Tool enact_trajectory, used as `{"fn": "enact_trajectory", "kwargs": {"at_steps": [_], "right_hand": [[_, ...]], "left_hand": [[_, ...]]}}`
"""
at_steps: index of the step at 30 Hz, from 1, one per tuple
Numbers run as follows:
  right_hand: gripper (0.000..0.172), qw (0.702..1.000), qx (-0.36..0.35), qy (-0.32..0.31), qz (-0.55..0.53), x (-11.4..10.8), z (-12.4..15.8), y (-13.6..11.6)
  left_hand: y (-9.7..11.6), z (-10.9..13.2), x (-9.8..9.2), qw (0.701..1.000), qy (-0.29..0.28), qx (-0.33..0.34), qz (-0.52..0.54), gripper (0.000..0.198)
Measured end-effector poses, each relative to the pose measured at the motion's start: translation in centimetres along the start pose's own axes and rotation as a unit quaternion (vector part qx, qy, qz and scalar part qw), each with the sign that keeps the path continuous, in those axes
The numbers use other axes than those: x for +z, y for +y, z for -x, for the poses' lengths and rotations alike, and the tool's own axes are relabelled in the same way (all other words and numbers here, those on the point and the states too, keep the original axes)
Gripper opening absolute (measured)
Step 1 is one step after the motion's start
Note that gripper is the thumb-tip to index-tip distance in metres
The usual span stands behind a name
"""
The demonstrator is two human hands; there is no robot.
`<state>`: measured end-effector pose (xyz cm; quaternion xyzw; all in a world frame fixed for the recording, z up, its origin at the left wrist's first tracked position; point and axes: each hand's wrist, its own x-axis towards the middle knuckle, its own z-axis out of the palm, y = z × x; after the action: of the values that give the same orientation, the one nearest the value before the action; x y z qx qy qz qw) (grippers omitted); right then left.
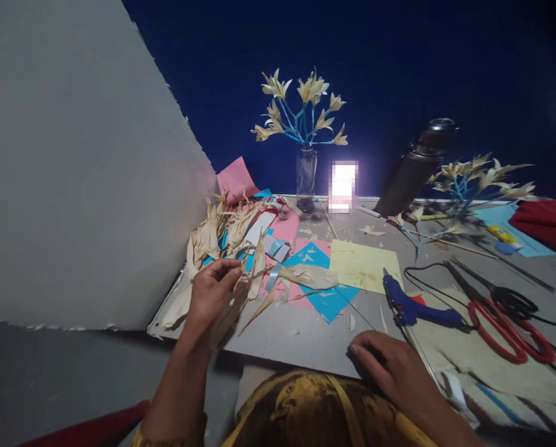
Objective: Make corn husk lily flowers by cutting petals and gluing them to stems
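Note:
My left hand (pixel 211 292) is raised over the left part of the table, thumb and forefinger pinched on a dried corn husk (pixel 228 320) that hangs blurred below the fingers. Close beyond it lies a heap of pale dried husks (pixel 212 233). A wider husk piece (pixel 308 275) rests across blue paper (pixel 322 307), next to a curl of pale blue ribbon (pixel 274 277). At the table's front edge my right hand (pixel 387 363) rests with its fingers curled in, nothing visible in them. A blue glue gun (pixel 417 307) lies just beyond it.
Red-handled scissors (pixel 505 335) and black-handled scissors (pixel 513 301) lie at right among black cord. Husk flowers stand in a glass vase (pixel 306 177) at the back, beside a bright screen (pixel 343 186). A dark flask (pixel 412 167) and more husk flowers (pixel 483 177) are farther right. Yellow paper (pixel 366 267) lies mid-table.

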<state>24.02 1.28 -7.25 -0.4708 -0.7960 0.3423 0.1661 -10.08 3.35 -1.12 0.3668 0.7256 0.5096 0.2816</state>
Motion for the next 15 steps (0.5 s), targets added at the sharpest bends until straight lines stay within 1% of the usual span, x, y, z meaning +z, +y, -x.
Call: {"fn": "enact_trajectory", "kwargs": {"at_steps": [2, 3, 5, 9, 12, 15], "right_hand": [[0.028, 1.000, 0.002, -0.002, -0.001, 0.0, 0.0, 0.0], [0.028, 1.000, 0.003, -0.002, 0.000, 0.1, 0.0, 0.0], [0.027, 1.000, 0.006, 0.000, -0.001, 0.1, 0.0, 0.1], [0.027, 1.000, 0.001, 0.004, -0.007, 0.0, 0.2, 0.3], [0.028, 1.000, 0.000, 0.005, -0.010, 0.0, 0.3, 0.3], [0.029, 1.000, 0.001, 0.001, -0.008, 0.0, 0.3, 0.3]], "left_hand": [[0.1, -0.3, -0.2, 0.999, -0.005, -0.025, 0.025, 0.031], [0.0, -0.5, -0.3, 0.999, 0.004, -0.028, 0.028, 0.030], [-0.4, -1.0, -0.6, 0.999, 0.044, -0.013, 0.026, 0.028], [-1.0, -2.4, -2.0, 0.989, 0.136, 0.052, 0.009, 0.028], [-0.7, -3.2, -3.0, 0.981, 0.183, 0.069, -0.006, 0.030], [-0.1, -3.4, -3.7, 0.975, 0.211, 0.072, -0.024, 0.028]]}}
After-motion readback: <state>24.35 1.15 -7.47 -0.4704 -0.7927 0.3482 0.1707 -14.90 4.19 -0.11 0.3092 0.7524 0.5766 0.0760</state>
